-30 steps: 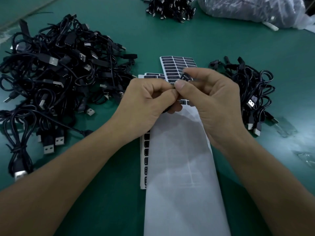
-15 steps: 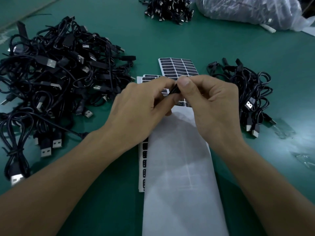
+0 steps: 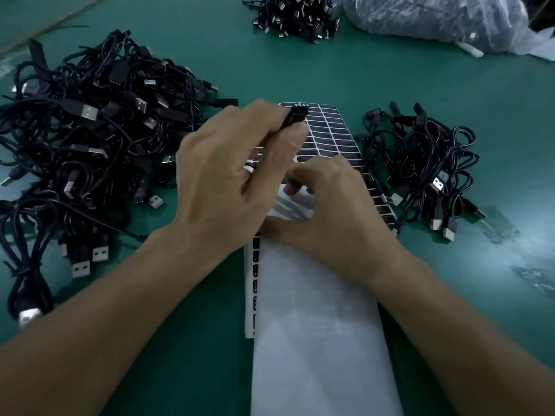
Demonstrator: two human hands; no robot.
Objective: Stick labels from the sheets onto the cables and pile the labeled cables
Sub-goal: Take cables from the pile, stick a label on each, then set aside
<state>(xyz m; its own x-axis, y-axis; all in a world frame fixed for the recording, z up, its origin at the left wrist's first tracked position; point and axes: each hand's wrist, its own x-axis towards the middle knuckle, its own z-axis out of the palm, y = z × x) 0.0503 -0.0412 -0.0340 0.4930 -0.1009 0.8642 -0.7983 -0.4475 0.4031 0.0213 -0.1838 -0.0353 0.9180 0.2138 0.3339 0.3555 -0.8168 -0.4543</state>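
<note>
The left hand (image 3: 237, 175) is raised over the green table (image 3: 300, 70) and grips one black cable (image 3: 295, 115) near its plug, thumb pressed along the side; the plug's end, with small metal contacts, sticks out past the fingertips above the label sheet (image 3: 330, 136); the rest of that cable is hidden under the palm. The right hand (image 3: 336, 211) lies low on the sheet just below, its fingers curled down so that the tips touch the paper where the rows of dark labels give way to bare white backing (image 3: 315, 325) — whether a label is pinched between them cannot be told, since the tips are blurred and partly covered. A second sheet (image 3: 255, 280) shows along the left edge, beneath the backing. A large heap of cables (image 3: 90, 130) lies tangled to the left of the sheets; a smaller heap (image 3: 426, 169) lies just to their right; a third heap (image 3: 297, 13) sits at the far edge of the table — beside it, a clear plastic bag (image 3: 435, 19).
</note>
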